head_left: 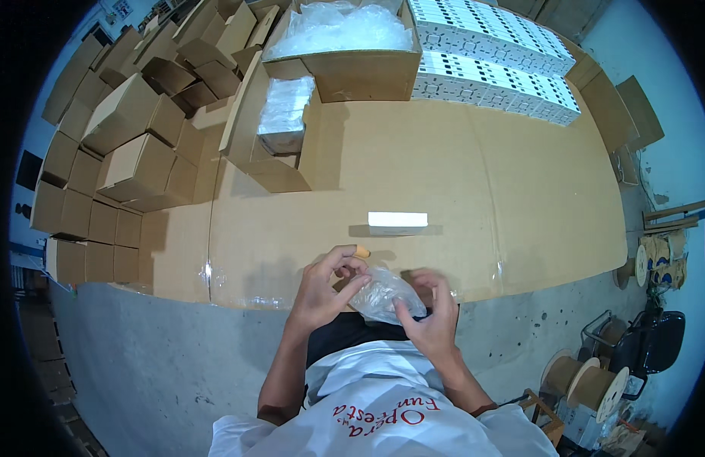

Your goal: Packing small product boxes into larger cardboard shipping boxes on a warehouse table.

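1. Clear plastic bag, in the head view, sat between your left hand and right hand, by the near edge of the cardboard-covered table.
2. Both hands were curled, the right fingers blurred; I couldn't tell whether either pinched it.
3. Beyond them, a small white box stood on the table.

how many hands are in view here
2: the left hand at the left side of the clear plastic bag, the right hand at its right side.
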`<action>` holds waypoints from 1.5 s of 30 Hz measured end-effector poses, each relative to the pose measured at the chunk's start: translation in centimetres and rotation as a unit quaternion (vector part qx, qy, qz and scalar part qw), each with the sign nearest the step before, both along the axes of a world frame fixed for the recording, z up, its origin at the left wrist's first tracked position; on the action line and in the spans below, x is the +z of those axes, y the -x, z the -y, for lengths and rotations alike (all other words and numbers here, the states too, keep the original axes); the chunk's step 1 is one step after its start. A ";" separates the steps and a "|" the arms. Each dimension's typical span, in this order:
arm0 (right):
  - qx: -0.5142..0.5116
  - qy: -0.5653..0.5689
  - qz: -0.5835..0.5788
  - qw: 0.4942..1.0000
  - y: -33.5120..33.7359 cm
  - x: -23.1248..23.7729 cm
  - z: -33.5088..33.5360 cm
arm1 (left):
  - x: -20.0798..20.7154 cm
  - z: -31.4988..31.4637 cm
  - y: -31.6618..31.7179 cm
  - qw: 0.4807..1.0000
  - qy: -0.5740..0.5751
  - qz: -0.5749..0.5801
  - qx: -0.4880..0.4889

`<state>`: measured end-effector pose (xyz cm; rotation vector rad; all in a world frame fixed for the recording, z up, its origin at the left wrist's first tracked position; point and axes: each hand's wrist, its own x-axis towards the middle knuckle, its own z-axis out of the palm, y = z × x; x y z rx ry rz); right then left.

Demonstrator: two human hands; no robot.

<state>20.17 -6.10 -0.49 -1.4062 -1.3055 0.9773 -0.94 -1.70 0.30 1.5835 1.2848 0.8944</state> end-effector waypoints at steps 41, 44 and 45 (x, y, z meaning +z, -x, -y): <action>0.359 -0.036 0.013 0.933 -2.5 3.3 -5.8 | -1.1 3.2 -0.1 0.983 0.089 0.163 -0.017; 0.394 -0.041 -0.028 0.918 -2.8 3.0 -5.8 | -1.6 4.0 0.0 0.968 0.155 0.197 -0.029; 0.394 -0.041 -0.028 0.918 -2.8 2.9 -5.8 | -1.9 4.2 0.2 0.962 0.163 0.214 -0.040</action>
